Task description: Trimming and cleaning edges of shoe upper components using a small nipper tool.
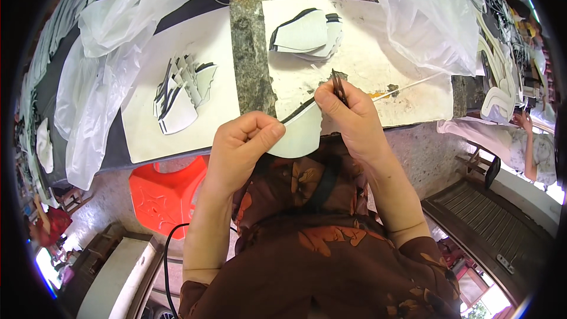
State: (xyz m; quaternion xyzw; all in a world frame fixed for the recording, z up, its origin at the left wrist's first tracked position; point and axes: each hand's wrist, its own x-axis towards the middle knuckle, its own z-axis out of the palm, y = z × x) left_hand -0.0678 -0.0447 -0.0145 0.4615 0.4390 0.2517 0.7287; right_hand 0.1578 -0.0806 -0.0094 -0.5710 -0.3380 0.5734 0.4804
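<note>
Between my two hands, in front of my lap at the table's near edge, is a pale, curved cut piece with a black top edge (302,133). It looks like a leather or fabric panel. My left hand (247,142) pinches its left corner between thumb and bent fingers. The upper right corner is gripped by my right hand (348,112), which also keeps a dark pointed tool (338,85), like small snips or tweezers, between its fingers. Beyond my hands lies a stack of similar pieces (304,31). Another fanned pile of pieces (180,100) rests to the left.
White sheets (207,41) cover parts of the dark table, with a worn grey strip (251,53) between them. Clear plastic bags (422,12) drape over the far side and left. A red stool (159,192) stands below the table. Other people work at both sides.
</note>
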